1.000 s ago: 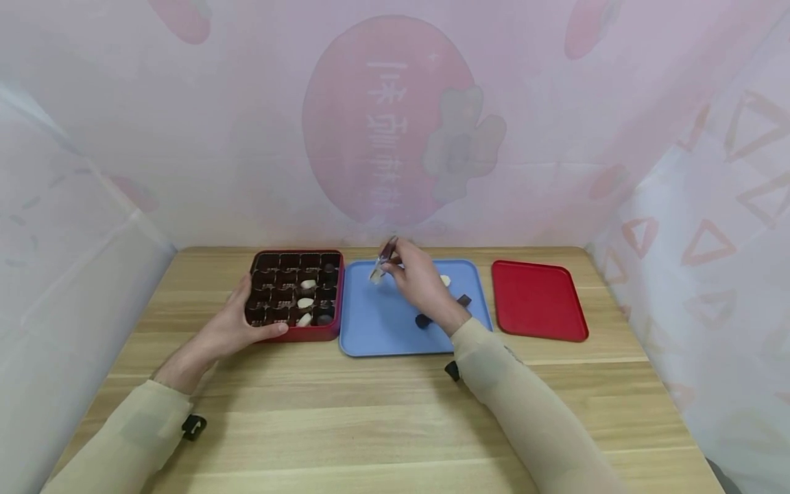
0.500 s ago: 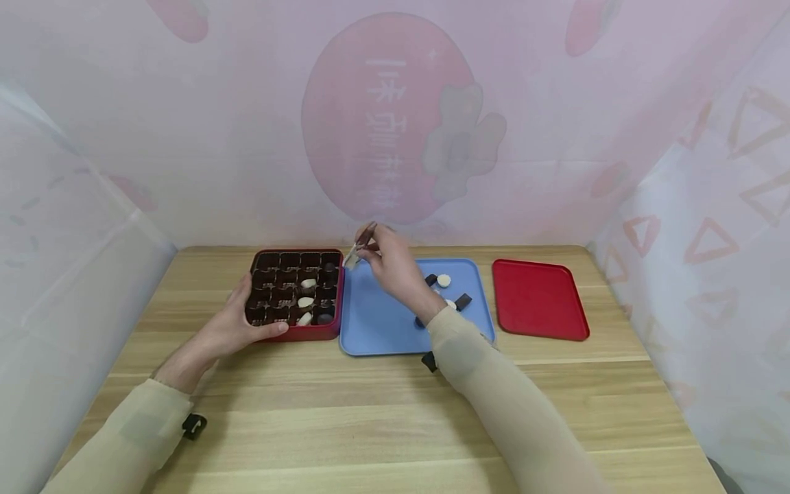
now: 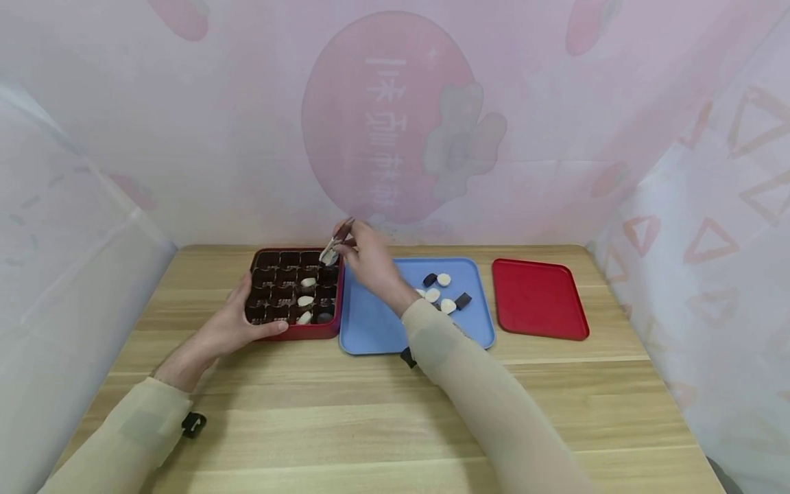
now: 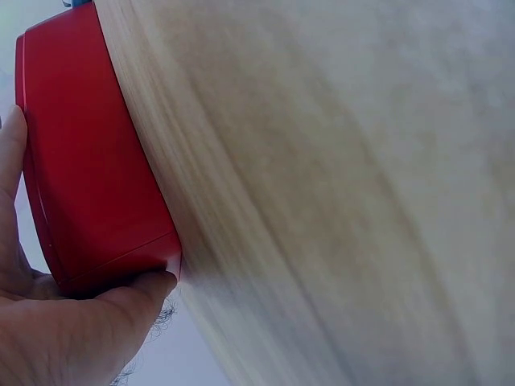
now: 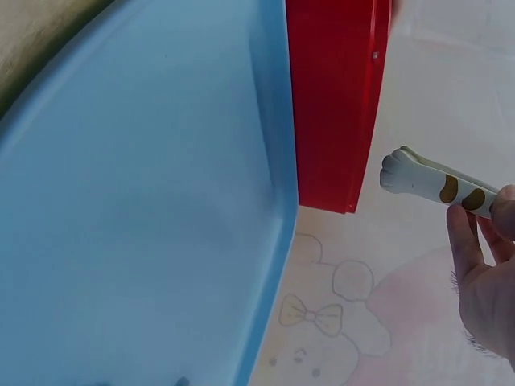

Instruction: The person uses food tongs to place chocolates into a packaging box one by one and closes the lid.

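My left hand point(image 3: 231, 324) grips the red box point(image 3: 311, 332) at its front left corner, thumb along the front and fingers at the left side. Dark compartments fill the box; a few hold white or dark chocolates. In the left wrist view the red wall point(image 4: 88, 145) lies within the grip. With my right hand point(image 3: 370, 263) I pinch a pair of paw-shaped tongs point(image 3: 339, 240), white with brown spots in the right wrist view point(image 5: 438, 183). Their tips point down over the box's back right compartment. Whether they hold a chocolate, I cannot tell.
A blue tray point(image 3: 376, 329) stands against the box's right side. White chocolates point(image 3: 444, 280) and dark chocolates point(image 3: 463, 300) lie on its right half. Further right is a red lid point(image 3: 537, 299). A printed cloth wall point(image 3: 247, 137) rises behind the table.
My right hand has carried the tongs left, from above the blue tray to the back right corner of the box. More chocolates on the tray are uncovered. The left hand stays put.
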The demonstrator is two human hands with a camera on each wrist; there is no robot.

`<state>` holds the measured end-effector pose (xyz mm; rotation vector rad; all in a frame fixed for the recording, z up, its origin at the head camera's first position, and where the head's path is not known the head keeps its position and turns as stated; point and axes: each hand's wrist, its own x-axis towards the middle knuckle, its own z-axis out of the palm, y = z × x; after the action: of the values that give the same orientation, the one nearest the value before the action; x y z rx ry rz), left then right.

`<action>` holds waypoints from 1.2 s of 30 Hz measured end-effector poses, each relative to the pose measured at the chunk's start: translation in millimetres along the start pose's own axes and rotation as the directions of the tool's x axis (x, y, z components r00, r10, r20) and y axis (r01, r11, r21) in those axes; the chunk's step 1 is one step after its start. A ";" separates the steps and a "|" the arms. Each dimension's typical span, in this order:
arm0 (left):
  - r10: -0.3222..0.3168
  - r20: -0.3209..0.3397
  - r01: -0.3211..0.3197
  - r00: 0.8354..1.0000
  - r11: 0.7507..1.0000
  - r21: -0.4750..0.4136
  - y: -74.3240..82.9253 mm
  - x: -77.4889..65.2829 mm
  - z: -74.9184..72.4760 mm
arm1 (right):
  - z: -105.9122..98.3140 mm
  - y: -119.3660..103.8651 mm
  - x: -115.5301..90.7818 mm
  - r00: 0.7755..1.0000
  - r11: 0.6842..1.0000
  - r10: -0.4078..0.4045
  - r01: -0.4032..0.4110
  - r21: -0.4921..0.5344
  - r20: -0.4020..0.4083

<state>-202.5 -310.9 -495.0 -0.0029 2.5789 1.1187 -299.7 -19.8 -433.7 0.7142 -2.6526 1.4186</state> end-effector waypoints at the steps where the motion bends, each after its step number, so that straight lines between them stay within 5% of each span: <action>1: 0.001 -0.001 -0.001 1.000 1.000 0.001 0.0 0.1 0.1 | 3.0 0.3 1.6 1.000 1.000 -0.005 0.005 -0.007 -0.003; 22: 0.019 -0.013 -0.019 1.000 1.000 0.018 0.3 1.3 0.5 | 40.1 4.3 22.9 0.999 0.997 -0.032 0.030 -0.070 -0.032; 36: 0.023 -0.007 -0.023 1.000 0.999 0.024 1.2 1.8 0.3 | 25.3 0.2 10.6 0.999 0.997 0.047 -0.048 0.054 0.022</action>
<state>-204.3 -309.6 -494.9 0.0282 2.6051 1.0986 -304.9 -43.8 -445.8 0.6787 -2.6728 1.5093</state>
